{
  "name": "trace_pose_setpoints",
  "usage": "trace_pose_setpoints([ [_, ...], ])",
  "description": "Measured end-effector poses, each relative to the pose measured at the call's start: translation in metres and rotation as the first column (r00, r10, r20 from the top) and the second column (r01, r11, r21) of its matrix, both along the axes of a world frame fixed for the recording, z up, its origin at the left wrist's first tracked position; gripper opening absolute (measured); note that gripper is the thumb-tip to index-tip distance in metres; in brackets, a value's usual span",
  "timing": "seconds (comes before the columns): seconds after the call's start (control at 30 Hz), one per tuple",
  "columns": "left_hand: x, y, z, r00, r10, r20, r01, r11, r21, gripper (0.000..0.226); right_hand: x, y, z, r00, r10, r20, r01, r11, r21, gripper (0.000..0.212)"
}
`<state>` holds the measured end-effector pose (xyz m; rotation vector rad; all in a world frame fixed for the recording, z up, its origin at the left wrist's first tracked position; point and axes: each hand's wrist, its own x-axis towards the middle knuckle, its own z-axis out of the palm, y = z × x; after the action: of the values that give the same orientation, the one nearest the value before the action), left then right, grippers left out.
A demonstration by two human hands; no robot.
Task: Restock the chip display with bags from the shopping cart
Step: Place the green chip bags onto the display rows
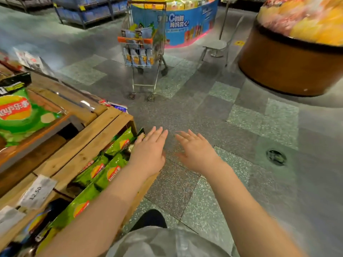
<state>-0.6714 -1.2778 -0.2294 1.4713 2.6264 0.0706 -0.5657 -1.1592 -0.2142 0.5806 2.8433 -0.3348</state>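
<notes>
a round brown display tub (289, 71) heaped with blurred yellow and pink packs is seen at upper right. a blue promotional stand (187, 25) is set behind, a floor drain (276, 157) in the speckled tiles, a metal stool (215, 48) nearby.

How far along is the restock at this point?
Done: green chip bags already fill the wooden display. In hand: nothing; left hand and right hand are both open and empty. Left: the shopping cart stands apart across the floor, with blue bags inside.
</notes>
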Motion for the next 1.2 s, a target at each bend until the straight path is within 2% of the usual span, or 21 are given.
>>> trace_pose_setpoints([
  [0.3,-0.009,0.082,-0.008,0.995,-0.097,0.029,0.098,0.994,-0.046,0.065,0.007,0.072,-0.021,0.995,-0.096,-0.013,0.096,0.995,-0.029,0.061],
  [0.6,-0.067,0.248,-0.002,0.963,-0.27,0.023,0.268,0.962,0.049,0.063,-0.045,0.209,-0.013,0.983,-0.185,0.025,0.184,0.982,0.038,0.06],
  [0.8,-0.136,0.339,0.014,0.965,-0.262,-0.003,0.262,0.964,0.051,0.064,-0.115,0.302,0.007,0.986,-0.166,0.028,0.163,0.984,0.076,0.06],
  [1.0,-0.182,0.411,0.019,0.963,-0.27,0.003,0.269,0.961,0.06,0.064,-0.167,0.369,0.005,0.984,-0.179,-0.012,0.179,0.983,0.037,0.062],
  [1.2,-0.217,0.475,0.004,0.979,-0.199,0.043,0.201,0.979,-0.038,0.066,-0.209,0.443,-0.008,0.991,-0.134,0.005,0.134,0.991,0.017,0.06],
])
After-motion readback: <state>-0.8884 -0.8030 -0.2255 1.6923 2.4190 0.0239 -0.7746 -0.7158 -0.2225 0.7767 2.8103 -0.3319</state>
